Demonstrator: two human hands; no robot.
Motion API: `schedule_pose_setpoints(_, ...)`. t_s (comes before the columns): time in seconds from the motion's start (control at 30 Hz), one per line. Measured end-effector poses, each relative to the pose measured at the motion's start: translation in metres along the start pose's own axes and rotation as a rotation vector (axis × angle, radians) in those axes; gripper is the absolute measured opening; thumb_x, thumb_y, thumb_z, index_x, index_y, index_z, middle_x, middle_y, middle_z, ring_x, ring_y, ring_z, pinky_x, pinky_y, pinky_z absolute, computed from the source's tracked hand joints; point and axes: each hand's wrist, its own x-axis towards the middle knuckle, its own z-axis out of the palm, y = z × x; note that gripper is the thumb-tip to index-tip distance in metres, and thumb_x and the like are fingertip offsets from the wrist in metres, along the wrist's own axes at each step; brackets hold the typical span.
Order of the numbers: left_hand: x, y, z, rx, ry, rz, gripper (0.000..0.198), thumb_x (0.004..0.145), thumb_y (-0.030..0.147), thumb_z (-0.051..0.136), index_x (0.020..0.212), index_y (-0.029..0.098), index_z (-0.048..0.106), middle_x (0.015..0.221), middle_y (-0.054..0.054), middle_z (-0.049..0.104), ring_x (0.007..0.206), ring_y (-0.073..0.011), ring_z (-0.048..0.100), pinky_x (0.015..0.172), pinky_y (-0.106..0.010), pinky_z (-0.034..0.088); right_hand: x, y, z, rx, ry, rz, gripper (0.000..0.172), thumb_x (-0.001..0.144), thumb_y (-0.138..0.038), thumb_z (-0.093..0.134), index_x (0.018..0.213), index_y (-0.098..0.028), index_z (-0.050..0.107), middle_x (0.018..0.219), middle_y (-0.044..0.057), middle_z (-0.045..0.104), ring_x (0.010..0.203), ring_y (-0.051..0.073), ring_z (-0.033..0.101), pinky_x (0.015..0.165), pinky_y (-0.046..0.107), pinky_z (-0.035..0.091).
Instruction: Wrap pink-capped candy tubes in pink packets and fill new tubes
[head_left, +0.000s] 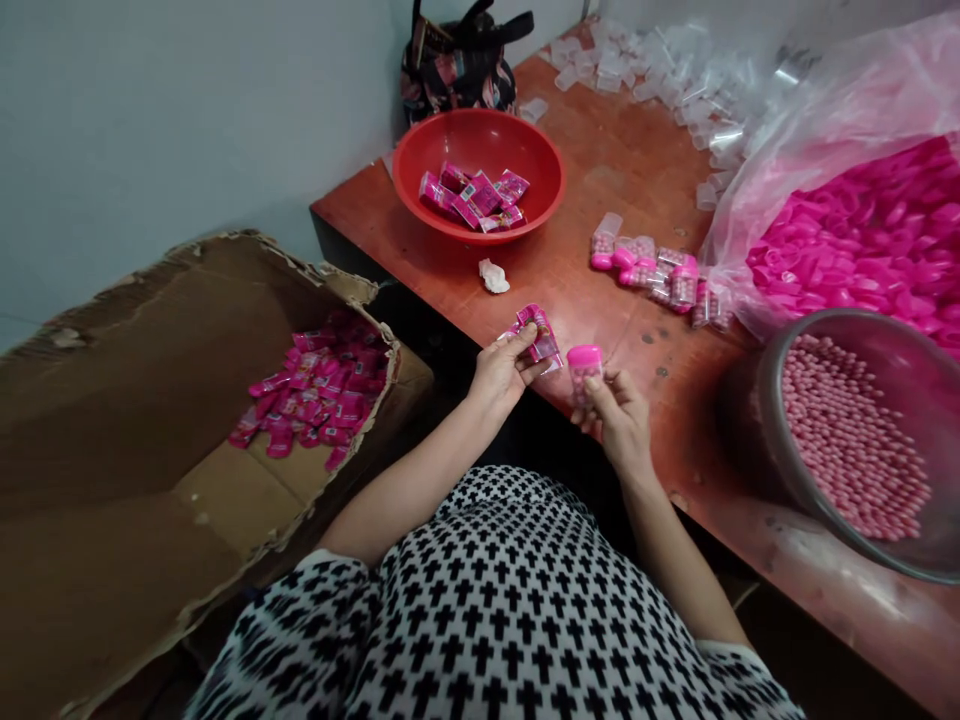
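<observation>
My left hand [504, 368] is closed on a pink printed plastic sleeve [541, 338], held over the table's front edge. Just right of it, my right hand [619, 410] grips a small clear bottle [583, 366] with a pink cap, its cap end up. Pink beads seem to show through the bottle's wall, partly covered by my fingers. The sleeve and the bottle are apart. Beyond my hands, several filled bottles with pink caps [651, 268] lie in a cluster on the table.
A red bowl [551, 190] holds pink printed packets. On the right stand a grey tub [772, 400] of pink beads and a clear bag [739, 220] of pink caps. Empty clear bottles [697, 80] lie behind. A cardboard box [90, 430] with pink packets is at left; a handbag [457, 75] sits behind.
</observation>
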Motion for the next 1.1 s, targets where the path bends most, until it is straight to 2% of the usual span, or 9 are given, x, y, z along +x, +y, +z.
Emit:
schedule_pose_setpoints(0.13,-0.001,-0.006,0.005,-0.06,-0.015,-0.014,0.014,0.074,0.021,0.073,0.08,0.012,0.064,0.073,-0.004,0.069,0.062,-0.0134,0.066,0.064,-0.027,0.057,-0.02,0.01,0.012,-0.077,0.055,-0.022,0.028,0.084,-0.044,0.06,0.092,-0.019,0.054,0.065,-0.003,0.067,0.046,0.008,0.059,0.039,0.017,0.045)
schedule_pose_setpoints(0.37,-0.009,-0.011,0.01,-0.068,-0.063,-0.041,0.018,0.071,0.021,0.075,0.081,0.012,0.063,0.071,-0.004,0.069,0.064,-0.0133,0.067,0.07,-0.028,0.056,-0.013,0.019,0.018,-0.127,0.185,-0.085,0.028,0.083,-0.044,0.061,0.092,-0.019,0.053,0.061,-0.006,0.063,0.045,0.007,0.058,0.041,0.018,0.047)
schedule_pose_setpoints(0.57,-0.01,-0.013,0.013,-0.077,-0.099,-0.022,0.015,0.073,0.018,0.073,0.081,0.011,0.063,0.07,-0.003,0.069,0.063,-0.0118,0.066,0.076,-0.029,0.056,-0.008,0.018,0.018,0.024,0.135,-0.035,0.029,0.081,-0.045,0.063,0.09,-0.018,0.053,0.063,-0.004,0.066,0.044,0.007,0.058,0.039,0.017,0.047)
schedule_pose_setpoints(0.67,-0.01,-0.014,0.015,-0.085,-0.085,-0.013,0.013,0.074,0.018,0.072,0.079,0.011,0.062,0.068,-0.002,0.068,0.059,-0.0109,0.064,0.074,-0.029,0.056,-0.007,0.016,0.019,0.108,0.092,0.008,0.03,0.081,-0.046,0.063,0.089,-0.018,0.054,0.063,-0.004,0.067,0.043,0.007,0.059,0.038,0.017,0.046)
schedule_pose_setpoints(0.8,-0.012,-0.015,0.017,-0.061,-0.116,-0.015,0.014,0.074,0.02,0.072,0.078,0.011,0.061,0.068,-0.003,0.068,0.059,-0.0118,0.064,0.067,-0.027,0.055,-0.007,0.015,0.021,0.082,0.114,-0.012,0.03,0.08,-0.045,0.064,0.089,-0.018,0.055,0.064,-0.003,0.067,0.044,0.007,0.058,0.039,0.016,0.046)
schedule_pose_setpoints(0.97,-0.013,-0.014,0.018,0.002,-0.176,0.032,0.025,0.068,0.028,0.078,0.074,0.013,0.059,0.062,0.0,0.064,0.051,-0.0087,0.059,0.053,-0.02,0.049,-0.002,0.021,0.02,0.105,0.066,-0.004,0.027,0.081,-0.043,0.064,0.089,-0.018,0.055,0.065,-0.003,0.067,0.044,0.007,0.058,0.039,0.016,0.046)
schedule_pose_setpoints(1.1,-0.012,-0.012,0.017,0.102,-0.264,0.055,0.039,0.06,0.039,0.082,0.075,0.013,0.058,0.063,0.001,0.064,0.052,-0.0093,0.059,0.051,-0.02,0.048,0.002,0.025,0.018,0.19,0.018,0.038,0.025,0.082,-0.042,0.062,0.087,-0.019,0.054,0.065,-0.003,0.068,0.044,0.007,0.059,0.039,0.016,0.046)
